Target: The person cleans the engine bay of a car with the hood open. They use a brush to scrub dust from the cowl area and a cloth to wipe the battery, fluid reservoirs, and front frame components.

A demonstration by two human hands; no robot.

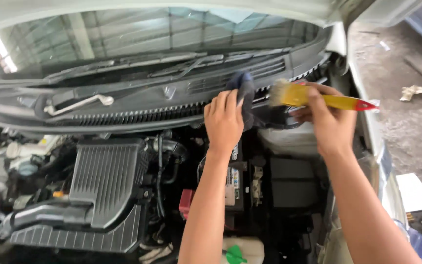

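While the dark cloth (242, 90) is pressed to the cowl panel (172, 95) by the closed left hand (224, 122), the yellow brush (313, 98) is gripped in the right hand (326, 122); bristles are best kept light along the ribbed seal (137, 116).

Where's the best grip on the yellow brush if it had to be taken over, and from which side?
Probably the yellow brush by its handle, coming from the right, at the red tip end. The right hand already wraps the middle, the bristles point left toward the cowl grille, and the left hand with the dark cloth crowds that side.
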